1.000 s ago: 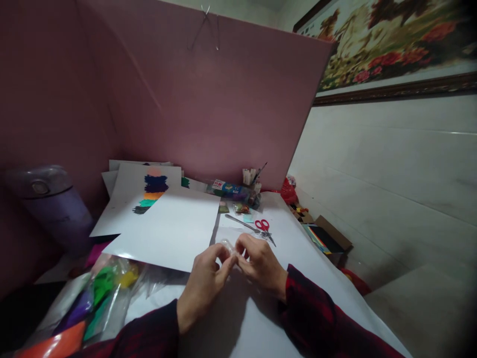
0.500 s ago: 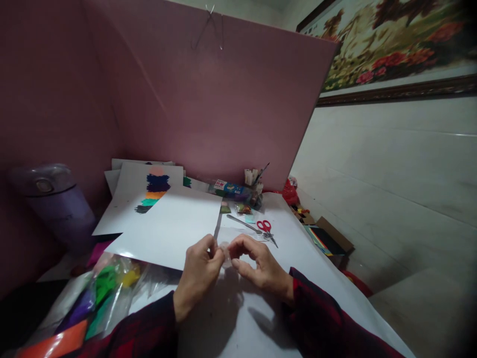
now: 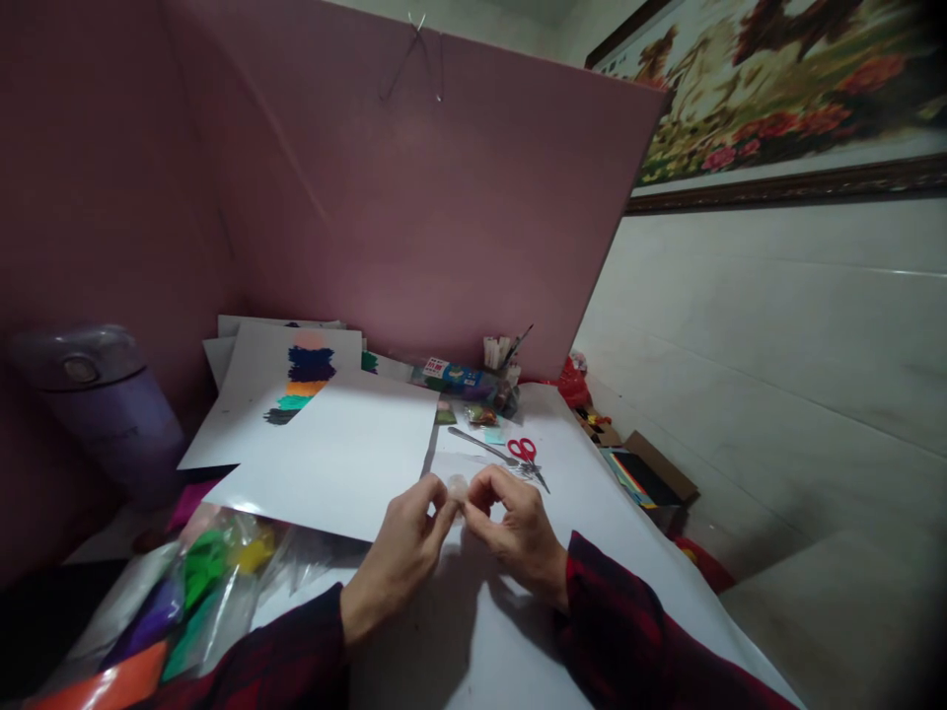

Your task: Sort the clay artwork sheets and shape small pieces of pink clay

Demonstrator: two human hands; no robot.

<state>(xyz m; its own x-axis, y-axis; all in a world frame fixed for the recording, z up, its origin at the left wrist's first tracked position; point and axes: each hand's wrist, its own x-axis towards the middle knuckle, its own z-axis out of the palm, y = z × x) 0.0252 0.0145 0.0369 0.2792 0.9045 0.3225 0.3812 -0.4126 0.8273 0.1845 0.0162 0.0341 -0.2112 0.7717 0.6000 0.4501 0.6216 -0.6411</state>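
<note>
Whitish and faintly shiny, a small translucent piece (image 3: pixel 458 486) sat between the person's two hands, at the tips of the fingers and above the white table surface (image 3: pixel 592 562); it was too small and blurred for its exact shape to be told. The left hand (image 3: pixel 405 540) pinched its near left edge between thumb and forefinger, and the right hand (image 3: pixel 518 525) pinched the opposite edge in the same way, with the other fingers curled in behind. Part of the piece rose above the fingertips, and the rest was hidden by them. Just beyond the right hand lay red-handled scissors (image 3: pixel 522 450), their blades over a scatter of thin dark bits (image 3: pixel 531 471), with a slim grey metal tool (image 3: pixel 480 446) beside them. Farther back were a small clear packet (image 3: pixel 482 415) and a bag with a blue label (image 3: pixel 463 377). To the left, a large white sheet (image 3: pixel 347 459) reached close to the left hand and overlapped a painted sheet (image 3: pixel 244 414). Clear bags of coloured material (image 3: pixel 203 567) crowded the left forearm's side, near a lilac bottle (image 3: pixel 110 419).
</note>
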